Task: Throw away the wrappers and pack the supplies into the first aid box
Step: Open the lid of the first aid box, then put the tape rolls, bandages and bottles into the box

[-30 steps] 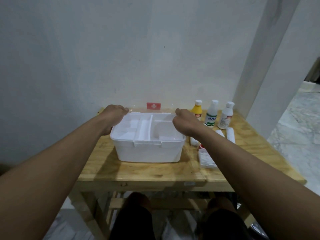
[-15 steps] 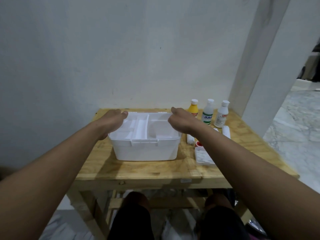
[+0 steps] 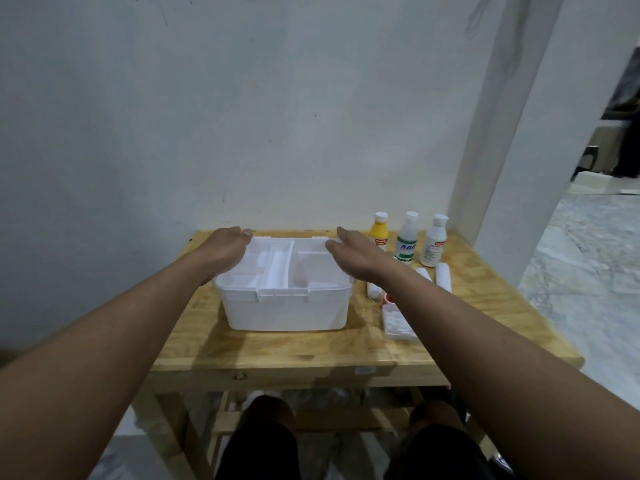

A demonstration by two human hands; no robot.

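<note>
A white first aid box stands on the wooden table with its divided inner tray showing. My left hand rests palm down on the box's far left corner, fingers loosely curved over the rim. My right hand lies flat over the far right corner, fingers apart. Right of the box stand a yellow bottle, a green-labelled bottle and a white red-labelled bottle. In front of them lie white gauze rolls and a flat pack of cotton. Whether a clear lid lies behind the box is hidden.
The table stands against a white wall, with a white pillar at its far right corner. A small red-topped item lies between a roll and the cotton pack. My knees are under the table's front edge.
The upright clear lid with its red cross label has dropped out of sight. Both hands have sunk from the raised lid to the box's far corners.
</note>
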